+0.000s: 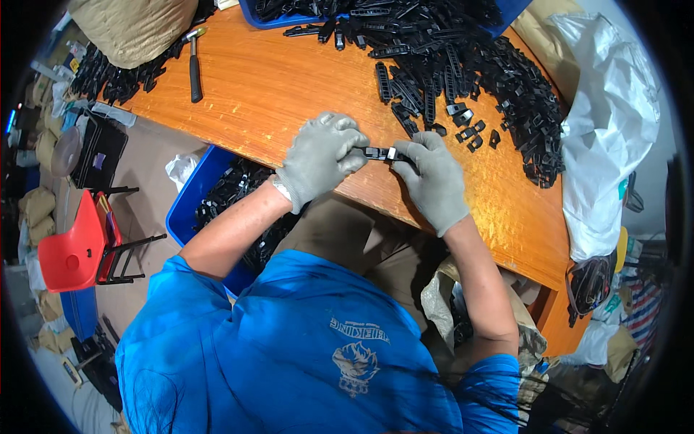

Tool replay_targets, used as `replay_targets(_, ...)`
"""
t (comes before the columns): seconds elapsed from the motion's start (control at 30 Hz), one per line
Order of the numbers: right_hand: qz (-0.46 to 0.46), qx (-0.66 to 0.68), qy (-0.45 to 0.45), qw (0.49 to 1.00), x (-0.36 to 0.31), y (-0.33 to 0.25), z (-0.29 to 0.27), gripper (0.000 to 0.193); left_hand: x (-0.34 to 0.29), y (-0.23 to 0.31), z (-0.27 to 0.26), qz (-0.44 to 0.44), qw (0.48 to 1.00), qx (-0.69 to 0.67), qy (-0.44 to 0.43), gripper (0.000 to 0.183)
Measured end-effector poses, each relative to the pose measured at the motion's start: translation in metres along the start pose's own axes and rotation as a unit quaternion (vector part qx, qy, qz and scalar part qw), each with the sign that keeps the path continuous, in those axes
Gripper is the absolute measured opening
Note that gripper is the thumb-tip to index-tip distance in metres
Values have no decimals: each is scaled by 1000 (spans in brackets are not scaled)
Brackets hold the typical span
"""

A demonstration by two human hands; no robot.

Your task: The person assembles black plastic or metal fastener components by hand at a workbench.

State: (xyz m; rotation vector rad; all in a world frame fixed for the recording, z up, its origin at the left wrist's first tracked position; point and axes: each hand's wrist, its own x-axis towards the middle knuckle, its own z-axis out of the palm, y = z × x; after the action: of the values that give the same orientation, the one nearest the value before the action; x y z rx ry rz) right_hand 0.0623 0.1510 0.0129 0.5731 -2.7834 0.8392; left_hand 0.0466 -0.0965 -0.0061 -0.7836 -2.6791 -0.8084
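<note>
Both my hands wear grey gloves and meet over the near edge of the wooden table (253, 94). Between them is a small black plastic part (377, 153) with a pale glint at its right end. My left hand (322, 158) is closed on its left end. At the other end, the thumb and fingers of my right hand (434, 177) pinch it; whether a second piece sits in them is hidden. Just beyond my right hand lie long ribbed black plastic strips (429, 101) and a few small black clips (471, 134).
Small black pieces (520, 108) are heaped at the table's right side, by a white sack (607, 130). A blue bin (271, 22) stands at the back. A hammer (194, 69) lies far left. Below the table's edge is another blue bin (189, 184); a red chair (76, 249) stands left.
</note>
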Motion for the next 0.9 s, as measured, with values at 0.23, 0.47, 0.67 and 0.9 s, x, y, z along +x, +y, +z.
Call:
replay_targets(0.23, -29, 6, -57, 998, 16, 17, 4, 20, 0, -4, 6, -12, 1000, -10, 1, 15)
replay_targets(0.47, -101, -62, -78, 990, 30, -6, 21, 14, 1, -13, 8, 11, 1000, 0, -3, 15)
replay_targets(0.67, -88, 22, -66, 994, -7, 8, 7, 22, -39, -43, -113, -11, 957, -42, -288, 33)
replay_targets(0.9, 56, -97, 40, 993, 23, 51, -26, 30, 14, -15, -51, 3, 996, -71, -58, 34)
